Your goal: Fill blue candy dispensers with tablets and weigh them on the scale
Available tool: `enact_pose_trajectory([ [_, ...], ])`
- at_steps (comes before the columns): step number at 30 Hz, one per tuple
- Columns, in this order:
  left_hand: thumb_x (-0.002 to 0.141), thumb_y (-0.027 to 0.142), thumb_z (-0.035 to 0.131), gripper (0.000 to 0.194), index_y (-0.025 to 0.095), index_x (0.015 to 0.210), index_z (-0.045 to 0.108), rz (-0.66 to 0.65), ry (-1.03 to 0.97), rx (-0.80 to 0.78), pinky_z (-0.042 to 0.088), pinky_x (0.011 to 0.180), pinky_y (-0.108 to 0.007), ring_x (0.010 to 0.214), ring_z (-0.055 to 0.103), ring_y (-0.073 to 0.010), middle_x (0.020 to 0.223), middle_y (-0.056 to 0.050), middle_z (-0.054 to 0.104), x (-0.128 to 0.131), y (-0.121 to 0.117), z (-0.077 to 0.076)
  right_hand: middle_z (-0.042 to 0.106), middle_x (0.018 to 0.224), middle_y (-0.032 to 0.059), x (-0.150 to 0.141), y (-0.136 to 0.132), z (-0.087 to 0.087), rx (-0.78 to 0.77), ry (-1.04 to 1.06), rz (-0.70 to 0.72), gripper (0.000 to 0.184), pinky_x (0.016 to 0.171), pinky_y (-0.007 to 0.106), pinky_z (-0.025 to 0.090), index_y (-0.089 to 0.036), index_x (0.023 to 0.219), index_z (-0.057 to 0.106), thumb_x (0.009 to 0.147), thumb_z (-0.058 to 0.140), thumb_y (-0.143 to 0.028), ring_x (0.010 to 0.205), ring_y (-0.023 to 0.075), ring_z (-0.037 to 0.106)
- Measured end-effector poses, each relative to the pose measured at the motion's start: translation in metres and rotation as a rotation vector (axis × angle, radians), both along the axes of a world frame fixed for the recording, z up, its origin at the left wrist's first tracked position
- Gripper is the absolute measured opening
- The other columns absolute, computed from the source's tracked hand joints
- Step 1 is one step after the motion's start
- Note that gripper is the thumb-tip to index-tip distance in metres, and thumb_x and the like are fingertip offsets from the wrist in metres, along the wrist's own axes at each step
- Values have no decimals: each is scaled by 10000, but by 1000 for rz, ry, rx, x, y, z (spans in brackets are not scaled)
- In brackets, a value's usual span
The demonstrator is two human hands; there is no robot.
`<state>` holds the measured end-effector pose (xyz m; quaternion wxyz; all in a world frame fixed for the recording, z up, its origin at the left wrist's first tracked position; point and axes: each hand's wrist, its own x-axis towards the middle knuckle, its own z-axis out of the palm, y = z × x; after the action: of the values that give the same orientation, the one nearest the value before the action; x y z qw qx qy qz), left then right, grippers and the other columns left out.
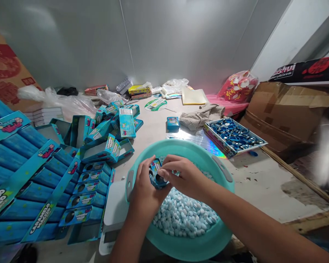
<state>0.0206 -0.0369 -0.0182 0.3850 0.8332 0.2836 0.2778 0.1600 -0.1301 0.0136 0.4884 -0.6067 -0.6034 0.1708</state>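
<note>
Over the turquoise basin (181, 252), my left hand (148, 190) is wrapped around a small blue candy box (155, 168) with a dark round opening. My right hand (181, 171) is closed, its thumb and fingertips pressed together against the box's front beside that opening. Whatever may be between those fingertips is hidden. Below both hands, a heap of small pale blue and white candies (183, 215) fills much of the basin. A white scale (115, 208) lies partly under the basin's left rim.
Display cartons of blue boxes (22, 175) are stacked at left, with a loose pile of boxes (109, 124) behind. A tray of blue caps (235, 135), a grey cloth (200, 116) and a single blue box (173, 123) lie beyond the basin. Cardboard cartons (287, 113) stand right.
</note>
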Motion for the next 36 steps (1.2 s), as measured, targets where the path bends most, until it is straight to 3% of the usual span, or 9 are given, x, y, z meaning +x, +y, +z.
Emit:
enact_pose_trajectory([
  [3,736,366,800,758,281,1403,449,-24,-14,-27,500,1022,-462,1266,537,-291,1346,-101,535,0,0,0,583,853,40,1,-3,6,-10,69,29,375,675,327,410,-191,809,695,1082,487,-342,764,189,561],
  [7,747,360,798,771,292,1420,428,-63,-45,-22,497,1031,-439,1283,529,-275,1371,-95,522,0,-1,-1,605,1013,58,9,-8,9,15,94,64,149,730,328,457,-200,1047,716,1009,600,-286,891,213,592],
  [11,782,311,757,738,308,1434,412,-57,-25,16,505,1023,-419,1278,534,-259,1387,-85,515,-1,-2,2,610,1035,51,13,-7,5,-11,41,177,110,777,336,471,-208,1041,714,953,647,-200,917,212,598],
  [17,766,231,732,738,279,1433,419,-90,-26,125,489,1054,-415,1319,511,-268,1427,-102,496,-1,-8,8,589,928,27,8,-4,0,-12,-55,43,99,675,317,440,-223,853,687,924,658,-159,795,190,578],
  [22,756,350,804,740,275,1398,444,76,-128,110,497,1049,-443,1309,525,-290,1417,-107,509,-6,-14,11,578,989,50,10,-9,5,151,30,-59,142,703,331,460,-222,989,665,1033,572,-320,856,207,574],
  [27,712,398,850,838,254,1404,400,358,-339,93,504,1045,-467,1271,558,-302,1400,-134,519,-52,-8,29,587,921,50,5,-9,6,73,47,12,256,663,344,448,-219,915,640,1075,477,-335,783,210,570],
  [30,676,436,866,877,271,1414,421,502,-213,129,543,987,-463,1244,571,-318,1395,-129,522,-97,6,38,609,955,60,-6,-8,6,-8,-72,139,233,687,352,453,-223,957,649,1077,467,-306,830,226,584],
  [33,693,470,848,848,294,1412,433,465,-29,123,528,1009,-489,1252,569,-318,1409,-118,520,-129,21,30,617,990,68,-14,-8,3,-112,-289,249,147,693,358,445,-219,997,672,1034,530,-234,857,243,593],
  [36,722,493,825,683,256,1272,496,348,33,139,436,1111,-525,1349,492,-320,1466,-131,467,-137,31,8,618,1030,74,-11,-7,-4,-236,-378,259,113,671,356,440,-214,1030,689,999,580,-209,839,246,602],
])
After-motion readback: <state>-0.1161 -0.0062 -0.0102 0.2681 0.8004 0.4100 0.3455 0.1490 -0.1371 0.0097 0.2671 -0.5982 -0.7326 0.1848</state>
